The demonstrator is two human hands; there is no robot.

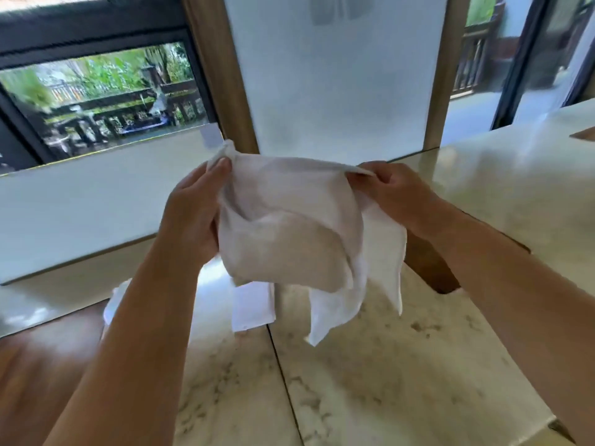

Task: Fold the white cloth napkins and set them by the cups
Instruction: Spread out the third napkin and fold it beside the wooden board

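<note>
A white cloth napkin (289, 226) hangs in the air above the marble counter (386, 365), stretched between both hands. My left hand (193, 214) pinches its upper left corner with thumb on top. My right hand (389, 188) pinches the upper right corner. The cloth sags in loose folds, its lower corners dangling. A second white napkin (252, 305) lies flat on the counter under it, partly hidden. More white cloth (114, 304) shows behind my left forearm. No cups are in view.
The marble counter runs forward and wraps to the right (515, 175), with a seam down its middle. A wooden floor (48, 365) lies at lower left. A white panel (335, 75) framed by wooden posts and windows stand behind.
</note>
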